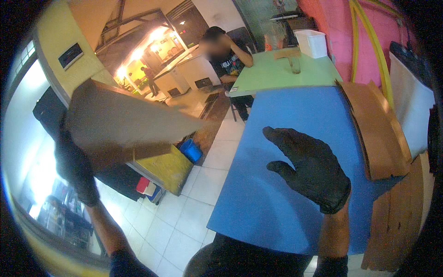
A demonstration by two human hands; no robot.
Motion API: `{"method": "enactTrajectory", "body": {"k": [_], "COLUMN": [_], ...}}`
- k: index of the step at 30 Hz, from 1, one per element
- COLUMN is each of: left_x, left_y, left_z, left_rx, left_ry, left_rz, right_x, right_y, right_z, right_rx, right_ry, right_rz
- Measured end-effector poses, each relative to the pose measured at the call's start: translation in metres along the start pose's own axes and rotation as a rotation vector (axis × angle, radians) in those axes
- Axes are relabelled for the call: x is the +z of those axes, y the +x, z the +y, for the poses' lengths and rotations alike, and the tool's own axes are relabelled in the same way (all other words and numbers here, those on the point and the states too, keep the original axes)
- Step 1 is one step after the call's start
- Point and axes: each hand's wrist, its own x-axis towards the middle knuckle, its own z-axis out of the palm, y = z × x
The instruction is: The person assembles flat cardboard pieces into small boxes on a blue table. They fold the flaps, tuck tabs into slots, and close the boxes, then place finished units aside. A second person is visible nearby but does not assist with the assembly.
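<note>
My left hand [76,161], in a black glove, is raised at the left and grips a piece of brown cardboard [124,117] by its left side. The cardboard is smeared by motion, and I cannot tell whether it is a box or a folded sheet. My right hand [309,168], gloved in black too, hovers above the blue tabletop [277,212] with thumb and fingers apart and nothing in them.
Flattened cardboard [376,129] lies along the blue table's right edge. Beyond it, a green table [277,76] bears a glass [294,64] and a white bin [310,44]. A person [226,57] sits there. A blue bucket [190,151] stands on the floor.
</note>
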Motion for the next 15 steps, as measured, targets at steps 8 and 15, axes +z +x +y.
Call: {"method": "enactTrajectory", "body": {"k": [8,15], "left_x": [-0.047,0.046], "left_y": [0.099,0.141], "left_z": [0.044,0.064], "left_rx": [0.620,0.649], "left_ry": [-0.417,-0.291], "left_rz": [-0.171,-0.830], "right_x": [-0.013,-0.024], "right_y": [0.004,0.009], "right_z": [0.022,0.028], "right_rx": [0.034,0.212], "right_ry": [-0.050,0.378], "right_rz": [0.177,0.388]}}
